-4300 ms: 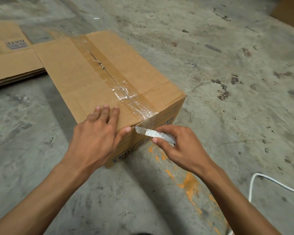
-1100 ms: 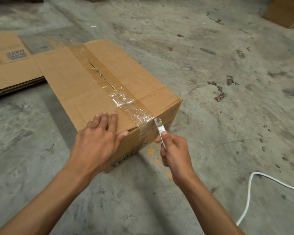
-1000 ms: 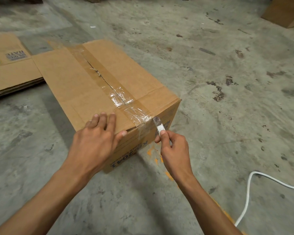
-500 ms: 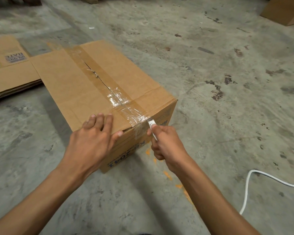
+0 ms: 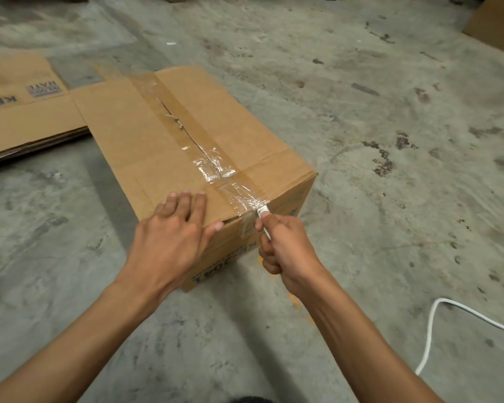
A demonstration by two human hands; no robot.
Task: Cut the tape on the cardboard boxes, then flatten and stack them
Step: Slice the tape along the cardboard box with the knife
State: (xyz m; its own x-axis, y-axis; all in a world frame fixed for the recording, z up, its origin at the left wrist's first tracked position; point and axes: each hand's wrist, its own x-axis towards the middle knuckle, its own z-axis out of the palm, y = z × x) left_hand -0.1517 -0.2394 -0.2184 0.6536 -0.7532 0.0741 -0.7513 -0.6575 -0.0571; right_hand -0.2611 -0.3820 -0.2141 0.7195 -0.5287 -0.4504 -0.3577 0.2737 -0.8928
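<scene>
Stack of flattened brown cardboard sheets (image 5: 26, 117) lies on the grey concrete floor (image 5: 390, 199) at about 10 o'clock, printed side up, its near edge just beside the far left corner of the box. Closed brown cardboard box (image 5: 163, 146) sits on the floor at centre, long axis running from 11 o'clock toward 5 o'clock. Strip of clear, crinkled packing tape (image 5: 216, 173) runs along the top seam and folds over the near edge; a dark slit shows in the seam midway along the top. Left hand (image 5: 172, 237) lies flat on the near left part of the box top, fingers spread, thumb hooked over the near edge; its grip is released, pressing only. Right hand (image 5: 285, 251), at about 5 o'clock from the box's near edge, has its grip clenched round a small white-handled cutter (image 5: 264, 216), whose tip touches the tape right at the top edge of the near face. White cable (image 5: 437, 324) curves over the floor at 4 o'clock, well apart from the box. Corner of another brown cardboard box (image 5: 498, 21) shows at 1 o'clock.
</scene>
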